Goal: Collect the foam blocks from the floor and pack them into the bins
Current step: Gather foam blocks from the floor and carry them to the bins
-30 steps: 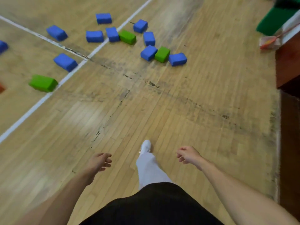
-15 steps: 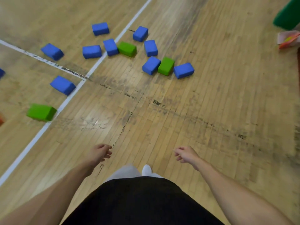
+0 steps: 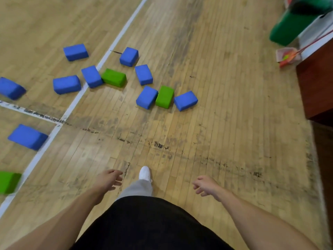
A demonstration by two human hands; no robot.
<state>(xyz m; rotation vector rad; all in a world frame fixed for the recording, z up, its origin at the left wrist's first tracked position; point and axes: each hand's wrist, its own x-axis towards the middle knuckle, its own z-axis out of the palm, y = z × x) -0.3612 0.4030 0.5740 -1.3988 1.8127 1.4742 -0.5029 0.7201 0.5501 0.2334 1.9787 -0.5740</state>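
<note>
The room is floored with narrow wooden boards, worn and faintly glossed by light. A white line is painted from the top down to the lower left, and a scuffed second line is joined to it. A dark scuff band is seen across the boards. A brown cabinet is set at the right edge, with a red dustpan just beyond it.
</note>
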